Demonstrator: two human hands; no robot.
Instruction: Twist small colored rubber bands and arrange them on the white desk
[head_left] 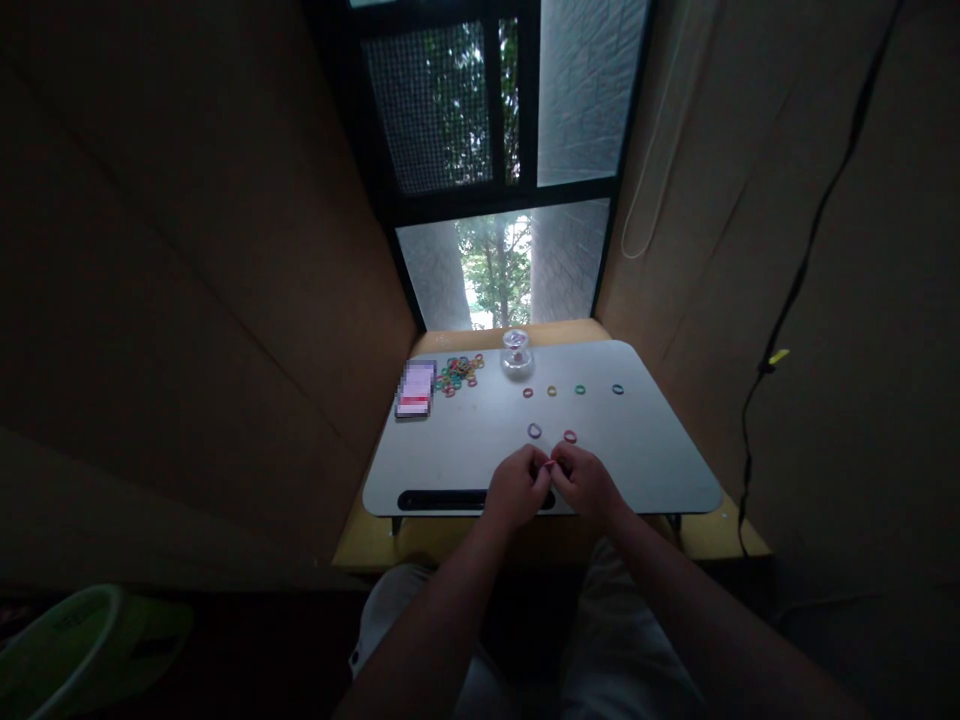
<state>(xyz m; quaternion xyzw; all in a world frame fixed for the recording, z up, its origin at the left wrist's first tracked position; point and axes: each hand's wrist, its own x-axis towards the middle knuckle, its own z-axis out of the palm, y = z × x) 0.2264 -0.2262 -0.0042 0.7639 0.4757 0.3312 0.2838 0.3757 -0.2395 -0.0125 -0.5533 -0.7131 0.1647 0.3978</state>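
My left hand (519, 485) and my right hand (585, 483) meet fingertip to fingertip over the near part of a white lap table (450, 450). Pinched between them is a small pink band (550, 463), mostly covered by the fingers; it looks like an elastic hair tie. Just beyond the fingers lie a purple band (534, 431) and a red band (570, 437). Farther back, a spaced row holds a red-brown band (528, 393), a yellow band (552, 391), a green band (580, 390) and a dark teal band (618, 389).
A pile of mixed coloured bands (459, 373) lies at the back left, beside a blurred-out phone-like device (415, 389). A clear lidded jar (517, 357) stands at the back edge. A black slot (442, 500) runs along the front. A green basket (97, 640) is at lower left.
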